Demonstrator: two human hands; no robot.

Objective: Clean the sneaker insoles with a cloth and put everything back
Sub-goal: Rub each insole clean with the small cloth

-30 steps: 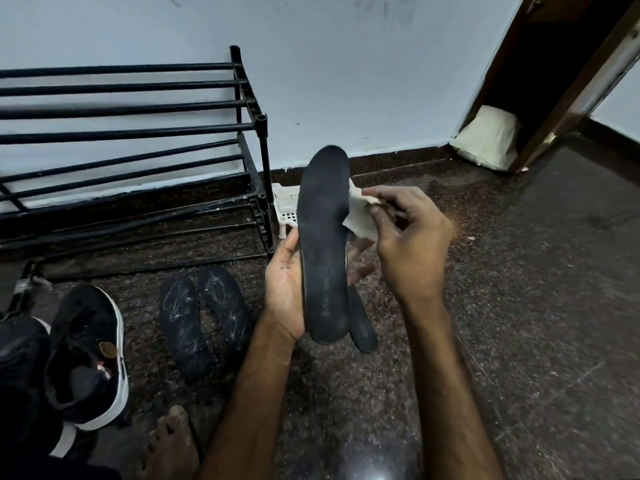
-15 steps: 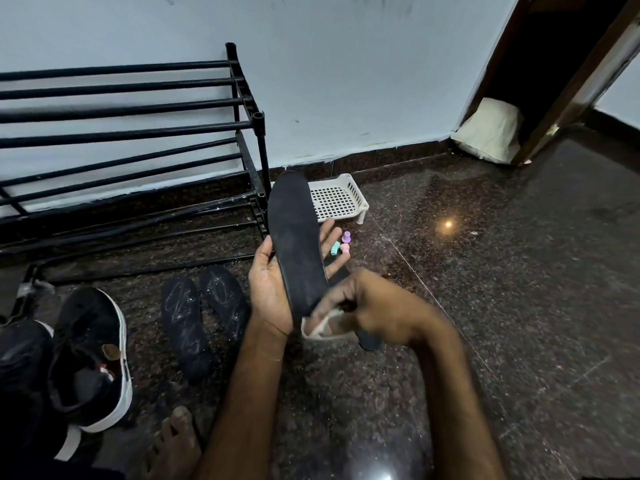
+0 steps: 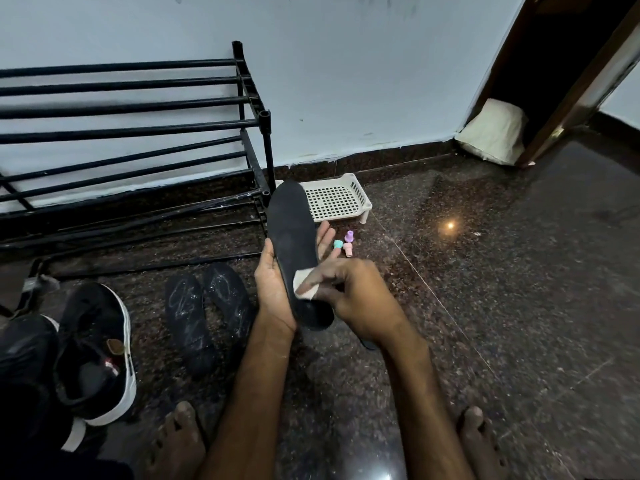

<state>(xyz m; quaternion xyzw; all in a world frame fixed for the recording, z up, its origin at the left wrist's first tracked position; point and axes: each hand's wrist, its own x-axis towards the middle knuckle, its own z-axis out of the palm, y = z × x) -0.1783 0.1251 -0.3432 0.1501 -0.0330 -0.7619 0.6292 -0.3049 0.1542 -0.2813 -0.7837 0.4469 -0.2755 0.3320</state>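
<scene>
My left hand (image 3: 275,289) grips a black insole (image 3: 292,233) from behind and holds it upright over the floor. My right hand (image 3: 353,296) pinches a small white cloth (image 3: 304,287) and presses it against the insole's lower half. Part of another dark insole (image 3: 369,344) shows under my right wrist. Two more black insoles (image 3: 207,313) lie side by side on the floor to the left, with whitish marks on them. A black sneaker with a white sole (image 3: 95,351) stands at the lower left.
A black metal shoe rack (image 3: 131,133) stands against the wall at left. A white perforated tray (image 3: 334,199) sits behind the insole, with three small coloured plastic pieces (image 3: 344,242) beside it. A pale bag (image 3: 495,133) leans in the doorway. My bare feet (image 3: 176,441) rest at the bottom edge.
My right hand has wiped the cloth down the insole from its upper part to its lower half. The insole has tilted back and dropped, uncovering the tray and plastic pieces.
</scene>
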